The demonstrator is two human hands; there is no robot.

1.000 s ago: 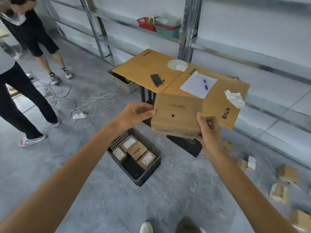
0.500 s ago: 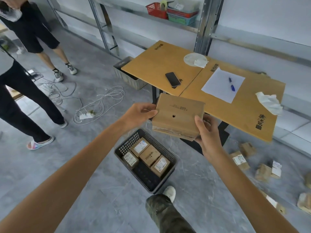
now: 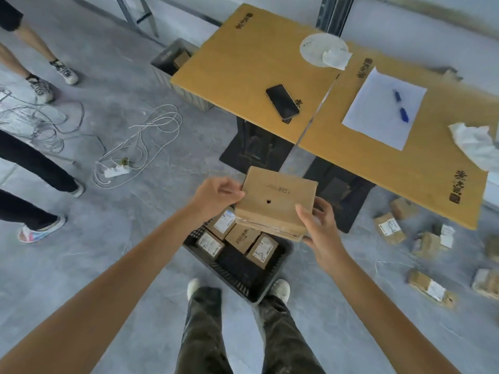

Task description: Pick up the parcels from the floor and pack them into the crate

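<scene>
I hold a flat brown cardboard parcel [image 3: 275, 202] with a small round hole in its top, in the air over the far end of the crate. My left hand [image 3: 216, 194] grips its left edge and my right hand [image 3: 320, 225] its right front corner. Below it a black plastic crate [image 3: 243, 276] stands on the floor between my feet, with several small labelled parcels [image 3: 243, 238] packed in its far half. More parcels [image 3: 388, 228] lie loose on the floor at the right.
A low wooden table [image 3: 243, 63] stands just beyond the crate, with a phone [image 3: 282, 101], paper and pen on it. A second crate [image 3: 172, 60] sits under its far left corner. White cables [image 3: 140, 147] and two people's legs [image 3: 32, 163] are at the left.
I have stepped up to the crate, which now lies between my feet. The parcel has come down in both hands until it hangs over the crate's far end.
</scene>
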